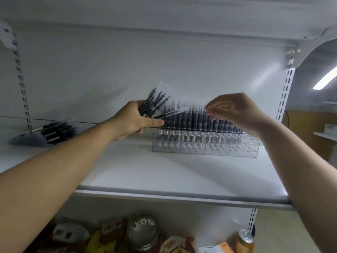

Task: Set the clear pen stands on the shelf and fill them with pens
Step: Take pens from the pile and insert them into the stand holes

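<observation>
Clamps the left grip (pixel 135 121) round a fistful of pens (pixel 155 99), thumbs one pen (pixel 171 113) toward the right grip (pixel 237 112), bunched into a pinch (contact too blurry to call), handy for slotting into the clear pen stand (pixel 206 145) on the shelf (pixel 164 179).

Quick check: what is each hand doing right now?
The left hand grips a bundle of pens.
The right hand appears to pinch the clear-sleeved end of a single pen, though motion blur leaves some doubt.
</observation>
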`<state>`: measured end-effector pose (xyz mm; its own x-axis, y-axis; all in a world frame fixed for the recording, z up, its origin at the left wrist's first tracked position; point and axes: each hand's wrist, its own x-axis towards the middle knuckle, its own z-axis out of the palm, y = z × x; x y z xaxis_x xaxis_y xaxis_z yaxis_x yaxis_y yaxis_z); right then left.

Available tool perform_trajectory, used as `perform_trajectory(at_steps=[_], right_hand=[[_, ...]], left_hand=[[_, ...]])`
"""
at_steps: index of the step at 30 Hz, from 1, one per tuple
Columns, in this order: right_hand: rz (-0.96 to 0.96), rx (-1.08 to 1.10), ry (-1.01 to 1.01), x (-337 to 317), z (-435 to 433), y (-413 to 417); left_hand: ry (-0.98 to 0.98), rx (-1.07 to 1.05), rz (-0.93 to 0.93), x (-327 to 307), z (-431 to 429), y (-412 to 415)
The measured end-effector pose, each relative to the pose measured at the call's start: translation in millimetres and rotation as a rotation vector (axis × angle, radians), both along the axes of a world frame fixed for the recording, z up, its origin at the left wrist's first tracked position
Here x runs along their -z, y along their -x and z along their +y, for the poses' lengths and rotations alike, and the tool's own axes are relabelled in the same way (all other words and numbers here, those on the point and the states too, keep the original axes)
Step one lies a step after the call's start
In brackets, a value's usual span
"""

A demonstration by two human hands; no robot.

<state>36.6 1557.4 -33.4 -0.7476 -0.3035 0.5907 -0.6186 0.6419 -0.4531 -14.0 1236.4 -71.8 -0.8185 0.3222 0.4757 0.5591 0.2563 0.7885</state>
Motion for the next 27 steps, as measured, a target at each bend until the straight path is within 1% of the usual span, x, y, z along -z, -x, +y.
perform_trajectory(at_steps=[3, 4, 6, 8, 10, 13, 15, 17, 20, 22, 25, 26, 27], right_hand=[[-0.115, -0.133, -0.012, -12.1, -47.7, 5.6], [-0.155, -0.152, 0.027, -17.9, -62.1, 10.8], [-0.201, -0.158, 0.184, -29.1, -87.4, 23.4], [-0.230, -0.163, 0.361, -36.4, -103.8, 34.5], [-0.297, -0.209, 0.488, -36.4, -116.2, 44.2], [-0.350, -0.297, 0.565, -23.0, -126.6, 52.0], [-0.355, -0.326, 0.560, -7.2, -130.6, 57.1], [-0.337, -0.318, 0.527, 6.5, -134.9, 60.8], [-0.246, -0.270, 0.527, 13.6, -141.0, 60.7], [-0.186, -0.245, 0.599, 12.6, -144.3, 57.2], [-0.107, -0.216, 0.781, 6.8, -142.5, 52.8], [-0.060, -0.184, 0.811, 4.3, -138.9, 52.3], [-0.001, -0.137, 0.799, 2.3, -133.8, 52.7]], left_hand=[[-0.047, -0.009, -0.026, 0.9, 0.2, 2.5], [-0.049, -0.025, -0.024, 1.8, 0.0, 3.7], [-0.069, -0.068, -0.014, 1.9, -2.1, 6.8], [-0.127, -0.083, -0.011, 0.6, -1.9, 8.6], [-0.192, -0.073, -0.035, -0.7, -3.5, 11.3], [-0.238, -0.027, -0.065, -2.4, -6.1, 14.0], [-0.241, 0.021, -0.064, -2.0, -6.1, 13.4], [-0.239, 0.056, -0.064, -1.2, -4.6, 12.2], [-0.246, 0.053, -0.070, -1.8, -3.1, 11.7], [-0.244, 0.050, -0.081, -2.1, -2.9, 11.9], [-0.221, 0.055, -0.092, -0.7, -3.5, 12.4], [-0.221, 0.043, -0.094, -0.1, -4.1, 12.8], [-0.227, 0.022, -0.098, 0.6, -4.9, 13.4]])
